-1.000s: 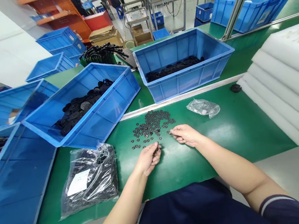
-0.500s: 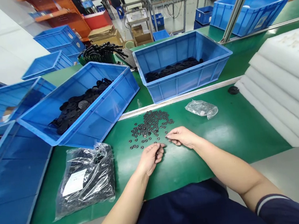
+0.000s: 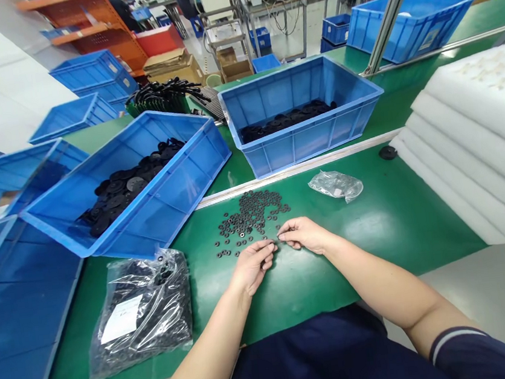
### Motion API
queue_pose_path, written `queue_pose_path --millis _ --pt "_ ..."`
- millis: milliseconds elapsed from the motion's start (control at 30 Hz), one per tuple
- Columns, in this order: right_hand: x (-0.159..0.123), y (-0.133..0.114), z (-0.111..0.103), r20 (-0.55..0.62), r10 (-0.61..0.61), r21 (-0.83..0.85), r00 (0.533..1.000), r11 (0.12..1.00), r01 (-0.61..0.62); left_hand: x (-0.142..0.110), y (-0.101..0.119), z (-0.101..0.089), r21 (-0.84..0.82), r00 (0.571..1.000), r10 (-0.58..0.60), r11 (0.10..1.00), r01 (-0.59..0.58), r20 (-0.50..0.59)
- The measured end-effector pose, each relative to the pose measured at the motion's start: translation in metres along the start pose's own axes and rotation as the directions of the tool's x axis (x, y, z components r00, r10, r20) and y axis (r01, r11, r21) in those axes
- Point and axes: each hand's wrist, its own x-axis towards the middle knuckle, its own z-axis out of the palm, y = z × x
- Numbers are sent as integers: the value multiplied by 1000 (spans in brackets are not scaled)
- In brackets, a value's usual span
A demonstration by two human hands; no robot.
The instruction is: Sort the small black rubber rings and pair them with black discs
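Note:
Many small black rings lie loosely spread on the green table. Just in front of them, my left hand pinches a small black ring between thumb and forefinger, its other fingers curled. Close by on the right is my right hand, fingertips pressed together; whatever they hold is too small to make out. The fingertips of both hands almost meet. A clear bag of black parts with a white label lies left of my left hand. Beyond my right hand rests a crumpled clear plastic bag.
Two blue bins, one at left and one at centre, hold black discs behind the rings. White foam sheets are stacked at right, beside a black round part. A tall blue bin stands at far left.
My left hand's fingertips have risen a little and drawn closer to my right hand's, closing into a tighter pinch. The whole view has shifted slightly.

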Motion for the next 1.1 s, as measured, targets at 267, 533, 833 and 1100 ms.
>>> queue_pose_path --millis 267,533,833,1100 --pt "-2 1 6 -17 2 -77 1000 997 -3 0 -10 8 352 977 194 924 -152 -88" --pt "-1 2 6 -46 -86 -239 995 968 73 1 -12 10 572 937 344 781 -251 -59" --pt "-4 -2 5 -50 -82 -302 995 951 63 1 -12 9 472 962 268 855 -217 -44" --pt "-3 2 3 -14 -102 -317 995 944 92 6 -11 7 228 990 140 965 -129 -30"
